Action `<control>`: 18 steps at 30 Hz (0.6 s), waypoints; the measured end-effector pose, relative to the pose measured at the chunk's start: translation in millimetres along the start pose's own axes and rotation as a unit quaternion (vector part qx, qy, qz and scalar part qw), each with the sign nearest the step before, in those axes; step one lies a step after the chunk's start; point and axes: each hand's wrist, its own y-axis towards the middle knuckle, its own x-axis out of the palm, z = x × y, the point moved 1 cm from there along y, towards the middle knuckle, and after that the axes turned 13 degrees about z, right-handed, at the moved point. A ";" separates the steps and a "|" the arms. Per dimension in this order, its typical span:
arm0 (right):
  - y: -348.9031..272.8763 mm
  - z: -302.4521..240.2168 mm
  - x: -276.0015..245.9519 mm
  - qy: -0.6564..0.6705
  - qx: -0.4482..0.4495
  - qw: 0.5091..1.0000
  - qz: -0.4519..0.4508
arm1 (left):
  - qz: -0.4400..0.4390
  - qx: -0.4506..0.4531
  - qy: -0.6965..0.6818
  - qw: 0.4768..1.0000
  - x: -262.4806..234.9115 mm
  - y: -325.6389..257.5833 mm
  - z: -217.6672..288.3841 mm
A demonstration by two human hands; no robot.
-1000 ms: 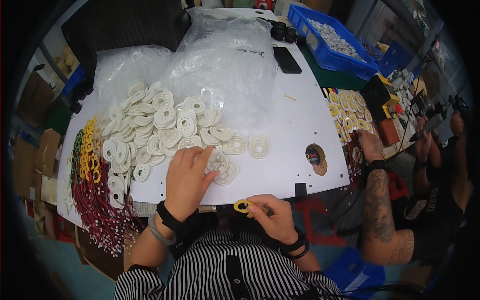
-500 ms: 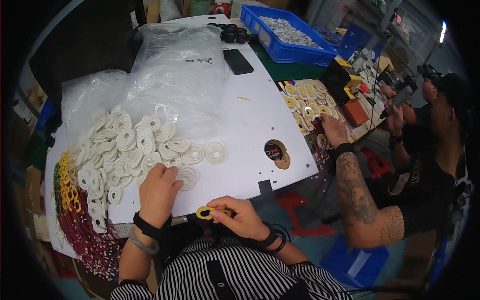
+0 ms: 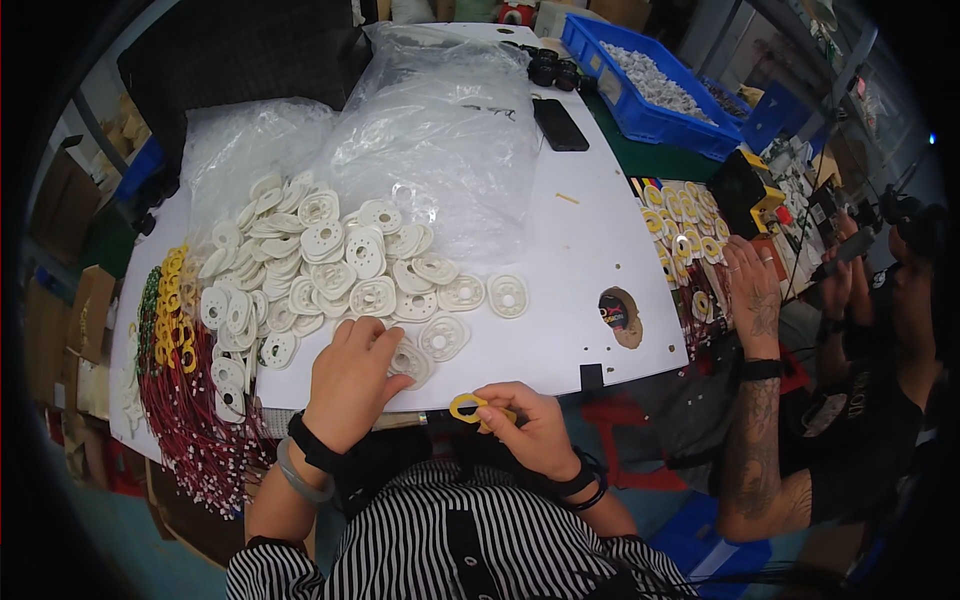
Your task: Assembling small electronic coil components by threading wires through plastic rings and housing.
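Left hand (image 3: 352, 378) flat on white table (image 3: 560, 270), fingers together, tips on a white disc (image 3: 411, 361). Right hand (image 3: 525, 425) pinches yellow ring (image 3: 466, 407) at table edge

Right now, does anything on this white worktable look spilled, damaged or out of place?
Nothing looks damaged. The off-white oval plastic discs lie in a loose sprawling heap rather than stacked, under the left hand. The right hand holds a yellow ring past the white worktable edge. A round hole is cut in the top.
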 end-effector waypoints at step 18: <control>-0.4 -14.8 14.3 0.023 -0.015 0.999 0.025 | -0.143 -0.240 -0.526 0.803 18.0 -28.9 20.6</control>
